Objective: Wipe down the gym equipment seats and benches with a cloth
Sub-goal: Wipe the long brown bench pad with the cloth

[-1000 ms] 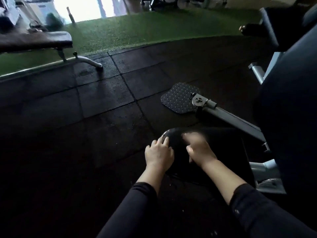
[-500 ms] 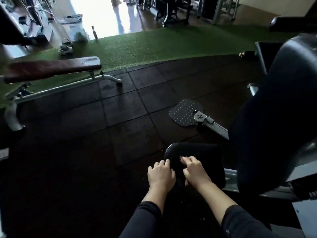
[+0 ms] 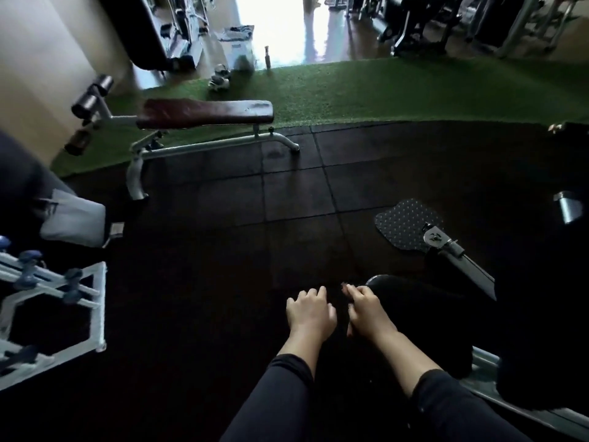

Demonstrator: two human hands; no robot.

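Brown bench (image 3: 207, 113), upper left of frame: no hand near it, judged not yet wiped. Left hand (image 3: 310, 312), bottom centre: fingers loosely bent, grip holds nothing visible. Right hand (image 3: 369, 311) beside it, at the near edge of the black seat (image 3: 411, 301). Cloth not discernible against the dark; right grip cannot be told.

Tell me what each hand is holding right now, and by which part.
It cannot be told. The left hand and right hand hover with curled fingers near the front edge of the black seat; no cloth shows in the dark.
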